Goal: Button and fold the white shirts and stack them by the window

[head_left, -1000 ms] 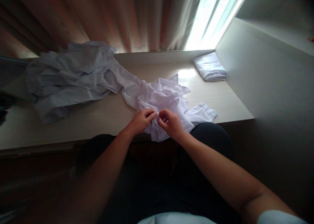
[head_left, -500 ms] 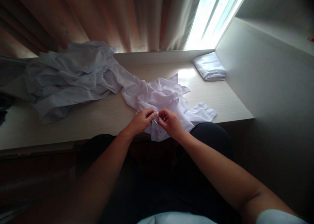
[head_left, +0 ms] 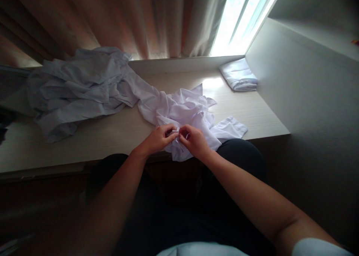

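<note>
Head view: a fold of the crumpled white shirt (head_left: 185,108), at the near edge of the tabletop (head_left: 106,136), is pinched between the fingers of the left hand (head_left: 158,139) and right hand (head_left: 193,140), seemingly to steady it.

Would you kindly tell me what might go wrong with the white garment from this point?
1. The white garment hangs over the near edge of the table, where the left hand and right hand pinch it; it may slide off.
2. It lies against the crumpled pile, so a pull could drag that along.
</note>
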{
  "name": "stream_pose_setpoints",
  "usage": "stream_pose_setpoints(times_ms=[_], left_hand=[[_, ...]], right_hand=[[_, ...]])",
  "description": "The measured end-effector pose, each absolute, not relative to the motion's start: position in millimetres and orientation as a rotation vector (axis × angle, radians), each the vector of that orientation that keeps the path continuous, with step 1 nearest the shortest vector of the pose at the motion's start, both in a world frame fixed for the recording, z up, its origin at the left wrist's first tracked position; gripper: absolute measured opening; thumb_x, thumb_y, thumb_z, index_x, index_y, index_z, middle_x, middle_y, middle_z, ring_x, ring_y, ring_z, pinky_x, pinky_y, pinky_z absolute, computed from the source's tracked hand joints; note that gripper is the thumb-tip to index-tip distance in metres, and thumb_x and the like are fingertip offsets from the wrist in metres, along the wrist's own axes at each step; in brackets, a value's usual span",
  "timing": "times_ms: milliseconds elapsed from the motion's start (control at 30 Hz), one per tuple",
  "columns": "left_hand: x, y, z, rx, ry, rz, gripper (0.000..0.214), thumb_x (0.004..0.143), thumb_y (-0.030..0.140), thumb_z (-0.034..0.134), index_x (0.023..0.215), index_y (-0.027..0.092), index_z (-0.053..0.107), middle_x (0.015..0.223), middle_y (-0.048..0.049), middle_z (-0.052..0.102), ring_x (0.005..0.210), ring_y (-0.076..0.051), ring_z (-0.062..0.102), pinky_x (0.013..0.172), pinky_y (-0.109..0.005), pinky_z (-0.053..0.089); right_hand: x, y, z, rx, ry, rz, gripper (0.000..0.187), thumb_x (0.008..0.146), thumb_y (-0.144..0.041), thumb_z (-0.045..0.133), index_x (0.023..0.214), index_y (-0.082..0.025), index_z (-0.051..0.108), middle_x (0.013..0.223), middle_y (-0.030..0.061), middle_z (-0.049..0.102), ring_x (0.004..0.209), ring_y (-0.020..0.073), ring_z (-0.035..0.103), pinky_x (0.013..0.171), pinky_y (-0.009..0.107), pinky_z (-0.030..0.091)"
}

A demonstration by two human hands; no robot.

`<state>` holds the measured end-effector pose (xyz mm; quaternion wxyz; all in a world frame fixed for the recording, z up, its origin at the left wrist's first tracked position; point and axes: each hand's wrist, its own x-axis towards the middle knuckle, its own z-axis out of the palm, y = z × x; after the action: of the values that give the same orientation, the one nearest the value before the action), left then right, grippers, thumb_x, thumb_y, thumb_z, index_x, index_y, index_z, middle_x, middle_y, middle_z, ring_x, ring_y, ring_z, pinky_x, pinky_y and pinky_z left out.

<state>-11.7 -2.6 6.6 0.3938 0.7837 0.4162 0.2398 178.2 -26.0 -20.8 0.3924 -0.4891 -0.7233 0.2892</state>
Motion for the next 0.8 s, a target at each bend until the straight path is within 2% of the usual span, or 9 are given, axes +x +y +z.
stream_pose_setpoints(times_ms=[300, 500, 800], left_hand=[[-15.1, -1.5, 7.7, 2.033, 1.046, 0.549, 0.027, 0.093, 0.042, 0.054, 0.092, 0.017, 0.063, 0.080, -0.0003, 0.061, 0.073, -0.015, 0.055, 0.066, -0.027, 0.040], [-15.7, 0.0, 4.8, 2.048, 1.043, 0.538, 0.025, 0.093, 0.039, 0.052, 0.098, 0.018, 0.065, 0.089, -0.0023, 0.066, 0.079, -0.017, 0.058, 0.071, -0.028, 0.042], [-15.6, -0.2, 3.1, 2.074, 1.055, 0.510, 0.025, 0.093, 0.040, 0.052, 0.090, 0.018, 0.064, 0.081, -0.0003, 0.063, 0.073, -0.016, 0.055, 0.067, -0.027, 0.039]], right_hand=[[178.7, -26.3, -19.3, -1.245, -1.840, 0.770, 0.006, 0.086, -0.024, 0.059, 0.090, -0.020, 0.062, 0.079, 0.0014, 0.068, 0.068, 0.0144, 0.059, 0.063, 0.026, 0.044], [179.7, -24.8, -20.5, -1.255, -1.855, 0.772, 0.007, 0.088, -0.026, 0.058, 0.090, -0.020, 0.062, 0.080, 0.0018, 0.068, 0.067, 0.0145, 0.058, 0.061, 0.025, 0.043], [178.6, -26.0, -17.8, -1.278, -1.903, 0.736, 0.009, 0.089, -0.029, 0.059, 0.088, -0.020, 0.062, 0.078, 0.0016, 0.067, 0.066, 0.0144, 0.057, 0.061, 0.026, 0.041]])
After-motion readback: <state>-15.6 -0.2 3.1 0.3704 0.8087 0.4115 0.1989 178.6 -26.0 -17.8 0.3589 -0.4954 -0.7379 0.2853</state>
